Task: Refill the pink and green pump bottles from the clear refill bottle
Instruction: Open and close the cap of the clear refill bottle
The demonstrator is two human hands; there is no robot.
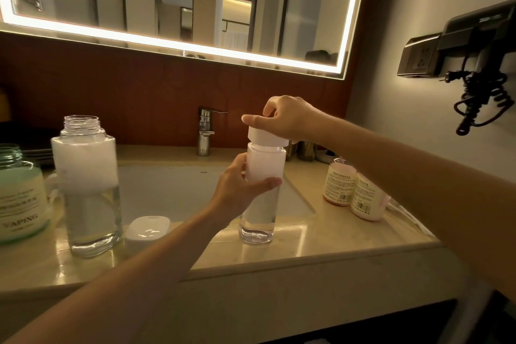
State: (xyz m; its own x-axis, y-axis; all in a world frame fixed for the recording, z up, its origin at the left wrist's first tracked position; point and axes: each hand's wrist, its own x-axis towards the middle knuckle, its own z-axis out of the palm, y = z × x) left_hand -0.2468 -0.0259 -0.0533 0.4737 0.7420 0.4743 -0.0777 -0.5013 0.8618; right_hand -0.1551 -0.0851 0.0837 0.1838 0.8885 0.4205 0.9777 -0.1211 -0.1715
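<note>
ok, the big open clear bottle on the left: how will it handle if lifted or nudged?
The open clear bottle is probably bottom-heavy, since liquid sits in the lower half under foam, so it should be fairly stable upright. There is no cap on the neck, so tilting it likely spills. The smooth, glossy walls may be slippery.

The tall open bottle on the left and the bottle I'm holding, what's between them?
A white lid lies flat on the counter between them, in the head view.

Left grip curled (right grip pinching above).
</note>
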